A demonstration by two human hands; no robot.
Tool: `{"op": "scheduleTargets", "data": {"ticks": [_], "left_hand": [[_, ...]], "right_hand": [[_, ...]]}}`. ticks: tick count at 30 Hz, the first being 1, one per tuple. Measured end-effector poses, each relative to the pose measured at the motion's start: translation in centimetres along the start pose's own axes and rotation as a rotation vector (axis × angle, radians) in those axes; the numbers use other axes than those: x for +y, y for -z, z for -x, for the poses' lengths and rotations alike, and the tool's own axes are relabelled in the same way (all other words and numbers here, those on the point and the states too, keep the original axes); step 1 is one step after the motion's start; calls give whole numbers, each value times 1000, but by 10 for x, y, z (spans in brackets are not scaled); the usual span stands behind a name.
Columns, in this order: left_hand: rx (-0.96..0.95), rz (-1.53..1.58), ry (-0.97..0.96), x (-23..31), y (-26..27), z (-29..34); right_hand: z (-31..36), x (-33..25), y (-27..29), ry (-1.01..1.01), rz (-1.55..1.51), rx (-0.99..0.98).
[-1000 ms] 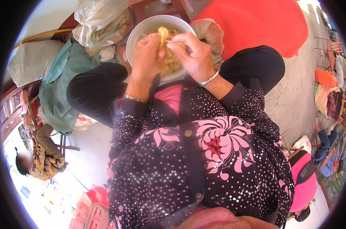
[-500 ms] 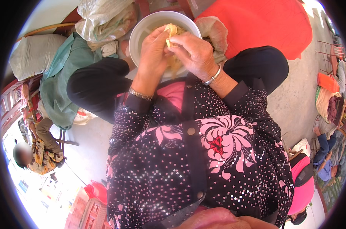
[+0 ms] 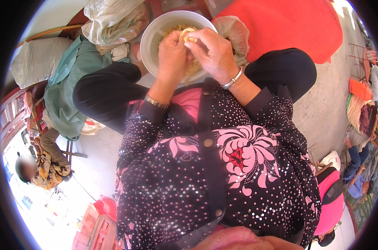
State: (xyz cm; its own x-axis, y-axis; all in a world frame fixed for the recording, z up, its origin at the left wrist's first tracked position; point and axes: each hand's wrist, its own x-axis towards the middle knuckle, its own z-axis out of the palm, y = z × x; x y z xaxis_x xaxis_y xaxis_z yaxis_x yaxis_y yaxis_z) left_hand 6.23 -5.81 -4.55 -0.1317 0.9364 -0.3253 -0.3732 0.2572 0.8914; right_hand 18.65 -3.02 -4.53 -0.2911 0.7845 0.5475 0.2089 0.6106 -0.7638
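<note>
A pale yellow, soft-looking strip, folded or coiled on itself, is pinched between my two hands over a white bucket. My left hand grips it from the left with curled fingers. From the other side, the thumb and fingers of my right hand press on it. The exact kind of the strip does not show. Inside the bucket lie more yellowish strips, partly hidden by my hands. The bucket stands between my bent legs.
A large red round surface spreads at the far right, with a pale sack beside the bucket. Several white sacks and a green cloth are at the left. Other people sit farther off on both sides.
The yellow strip, loosely hanging and open before, is now bunched into a smaller fold. My hands have drawn together around it, and the right fingers have shifted slightly upward.
</note>
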Motion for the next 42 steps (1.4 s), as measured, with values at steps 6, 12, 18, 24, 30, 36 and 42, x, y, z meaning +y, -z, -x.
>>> {"op": "scheduleTargets", "data": {"ticks": [6,12,18,24,30,36,42], "left_hand": [[55,-225,-97,1,-6,1],[30,-337,-71,-1,-6,3],[56,-453,-99,-1,-5,4],[18,-498,-135,-5,-2,5],[-3,-554,-142,-4,-3,6],[-13,-571,-168,-3,-3,7],[-50,-617,-297,-15,-4,7]], "right_hand": [[-2,-6,4,-266,-11,3],[2,3,2,-280,-8,-11],[8,15,7,27,84,-60],[12,30,1,-555,-474,-42],[5,28,10,-801,-549,-230],[7,31,5,-820,-604,-187],[13,40,-3,-734,-577,-66]]}}
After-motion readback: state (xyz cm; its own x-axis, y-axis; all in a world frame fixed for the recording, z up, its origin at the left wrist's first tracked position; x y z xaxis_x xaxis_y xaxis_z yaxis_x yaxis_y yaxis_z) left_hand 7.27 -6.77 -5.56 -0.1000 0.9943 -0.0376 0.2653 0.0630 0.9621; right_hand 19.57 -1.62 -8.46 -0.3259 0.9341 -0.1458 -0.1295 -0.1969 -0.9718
